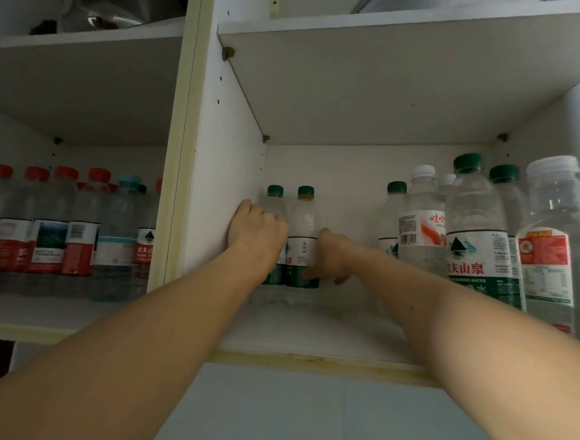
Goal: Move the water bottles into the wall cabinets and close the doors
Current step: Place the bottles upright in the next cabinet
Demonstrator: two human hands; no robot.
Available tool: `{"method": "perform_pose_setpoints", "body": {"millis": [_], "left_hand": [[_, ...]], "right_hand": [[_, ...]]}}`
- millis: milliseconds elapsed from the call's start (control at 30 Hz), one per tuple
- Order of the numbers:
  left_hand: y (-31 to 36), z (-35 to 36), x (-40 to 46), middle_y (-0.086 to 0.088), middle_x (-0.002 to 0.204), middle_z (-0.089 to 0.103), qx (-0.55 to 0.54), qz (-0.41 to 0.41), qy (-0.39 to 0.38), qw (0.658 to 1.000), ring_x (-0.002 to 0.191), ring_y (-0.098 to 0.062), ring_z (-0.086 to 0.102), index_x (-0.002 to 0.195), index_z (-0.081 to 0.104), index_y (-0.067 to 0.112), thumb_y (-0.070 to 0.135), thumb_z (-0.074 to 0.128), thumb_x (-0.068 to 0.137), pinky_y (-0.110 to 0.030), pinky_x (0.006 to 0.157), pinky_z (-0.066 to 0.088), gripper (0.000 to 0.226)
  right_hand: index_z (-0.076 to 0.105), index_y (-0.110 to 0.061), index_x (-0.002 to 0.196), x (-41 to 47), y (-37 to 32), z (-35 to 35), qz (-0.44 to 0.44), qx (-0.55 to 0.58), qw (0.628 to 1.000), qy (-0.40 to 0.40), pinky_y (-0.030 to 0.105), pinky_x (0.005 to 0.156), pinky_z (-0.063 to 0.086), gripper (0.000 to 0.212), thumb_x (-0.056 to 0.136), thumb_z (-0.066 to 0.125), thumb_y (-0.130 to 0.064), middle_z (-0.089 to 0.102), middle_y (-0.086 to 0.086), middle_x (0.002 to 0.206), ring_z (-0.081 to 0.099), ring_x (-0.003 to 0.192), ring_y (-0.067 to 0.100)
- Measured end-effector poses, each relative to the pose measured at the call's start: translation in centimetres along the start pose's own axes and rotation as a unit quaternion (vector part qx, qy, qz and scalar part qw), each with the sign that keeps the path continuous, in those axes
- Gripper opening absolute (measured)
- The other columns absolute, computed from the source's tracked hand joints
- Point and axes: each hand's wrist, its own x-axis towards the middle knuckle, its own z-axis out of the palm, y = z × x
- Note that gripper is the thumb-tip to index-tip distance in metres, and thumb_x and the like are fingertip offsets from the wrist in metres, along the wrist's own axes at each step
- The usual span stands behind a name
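Two green-capped bottles [302, 241] upright against the cabinet's left wall [222, 180]: left hand [256, 233] wrapped around the wall-side one, right hand [330, 257] touching its neighbour (grasp unclear); hasty withdrawal could topple either.

- right cabinet's lower shelf [308, 334], white, carries two green-capped bottles [302, 241] side by side at the back left corner
- same shelf, right side: a tight cluster of bottles [479, 240], green and white caps
- left cabinet shelf [35, 308]: a row of red-capped bottles [47, 230], one blue-capped bottle [120, 228] among them
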Motion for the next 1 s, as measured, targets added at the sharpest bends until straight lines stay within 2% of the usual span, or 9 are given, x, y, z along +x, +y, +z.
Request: {"method": "perform_pose_setpoints", "body": {"millis": [100, 200, 267, 400, 533, 633, 800, 900, 1000], "left_hand": [[-0.6, -0.9, -1.2, -0.011, 0.109, 0.066, -0.079, 0.012, 0.015, 0.997, 0.103, -0.027, 0.059, 0.111, 0.063, 0.01, 0.008, 0.07, 0.086, -0.034, 0.082, 0.038, 0.026], [-1.3, -2.0, -1.9, -0.014, 0.105, 0.064, -0.149, 0.004, 0.035, 0.988, 0.087, -0.025, 0.056, 0.108, 0.06, 0.007, 0.002, 0.064, 0.089, -0.035, 0.07, 0.041, 0.02], [-1.6, -2.7, -1.9, -0.014, 0.105, 0.063, -0.213, -0.004, 0.054, 0.975, 0.086, -0.025, 0.058, 0.113, 0.06, 0.006, 0.001, 0.063, 0.09, -0.036, 0.066, 0.048, 0.023], [-1.0, -3.7, -1.6, -0.014, 0.114, 0.06, -0.322, 0.005, 0.061, 0.945, 0.095, -0.026, 0.059, 0.122, 0.057, 0.007, 0.013, 0.066, 0.094, -0.039, 0.075, 0.054, 0.03], [1.4, -4.3, -1.6, -0.011, 0.132, 0.058, -0.405, 0.036, 0.063, 0.911, 0.115, -0.025, 0.058, 0.137, 0.05, 0.01, 0.032, 0.072, 0.091, -0.042, 0.094, 0.053, 0.055], [3.9, -5.2, -1.8, -0.01, 0.139, 0.053, -0.462, 0.062, 0.073, 0.882, 0.123, -0.024, 0.054, 0.146, 0.043, 0.014, 0.041, 0.073, 0.089, -0.043, 0.1, 0.05, 0.07], [7.8, -7.7, -1.2, -0.006, 0.14, 0.051, -0.578, 0.067, 0.06, 0.811, 0.119, -0.022, 0.056, 0.149, 0.035, 0.019, 0.051, 0.074, 0.084, -0.037, 0.093, 0.049, 0.082], [9.7, -8.4, -0.5, -0.008, 0.144, 0.05, -0.645, 0.073, 0.032, 0.76, 0.12, -0.022, 0.055, 0.154, 0.025, 0.018, 0.049, 0.076, 0.083, -0.033, 0.091, 0.044, 0.092], [11.6, -8.3, 0.0, -0.008, 0.148, 0.05, -0.723, 0.089, -0.002, 0.685, 0.126, -0.023, 0.055, 0.157, 0.016, 0.019, 0.044, 0.077, 0.084, -0.036, 0.098, 0.045, 0.099]], "right_hand": [[0.044, -0.011, 0.137, -1.2, 0.8, -1.1, -0.038, -0.114, 0.992, 0.029, 0.036, 0.07, 0.061, 0.061, 0.09, 0.074, -0.035, 0.055, 0.008, 0.111, 0.062, 0.092, 0.025], [0.048, -0.013, 0.139, -3.4, 0.6, -2.3, -0.1, -0.203, 0.97, 0.085, 0.037, 0.085, 0.055, 0.048, 0.097, 0.064, -0.028, 0.059, 0.011, 0.126, 0.061, 0.108, 0.027], [0.054, -0.015, 0.133, -5.9, 0.2, -3.2, -0.147, -0.214, 0.958, 0.118, 0.033, 0.081, 0.053, 0.036, 0.098, 0.06, -0.022, 0.059, 0.007, 0.125, 0.06, 0.104, 0.024], [0.063, -0.015, 0.12, -11.7, 0.8, -5.4, -0.211, -0.259, 0.914, 0.232, 0.034, 0.076, 0.053, 0.025, 0.099, 0.05, -0.016, 0.059, 0.003, 0.116, 0.059, 0.094, 0.022], [0.069, -0.01, 0.113, -16.8, 3.2, -8.0, -0.202, -0.282, 0.858, 0.379, 0.041, 0.084, 0.054, 0.023, 0.094, 0.058, -0.011, 0.06, 0.007, 0.118, 0.054, 0.11, 0.026], [0.06, -0.011, 0.132, -19.7, 6.0, -8.5, -0.101, -0.289, 0.849, 0.431, 0.045, 0.101, 0.048, 0.049, 0.086, 0.072, -0.021, 0.047, 0.011, 0.137, 0.04, 0.129, 0.031], [0.011, -0.023, 0.158, -21.5, 9.9, -7.2, 0.054, -0.253, 0.878, 0.402, 0.061, 0.12, 0.02, 0.106, 0.079, 0.073, -0.06, 0.005, 0.016, 0.159, 0.007, 0.147, 0.044], [-0.012, -0.036, 0.157, -21.5, 11.0, -6.8, 0.09, -0.088, 0.915, 0.382, 0.063, 0.115, 0.028, 0.123, 0.075, 0.074, -0.067, -0.011, 0.009, 0.164, 0.004, 0.15, 0.045], [-0.023, -0.048, 0.152, -21.5, 11.8, -6.1, 0.077, -0.01, 0.921, 0.382, 0.063, 0.106, 0.038, 0.127, 0.072, 0.073, -0.07, -0.005, 0.007, 0.165, 0.019, 0.148, 0.046]]}}
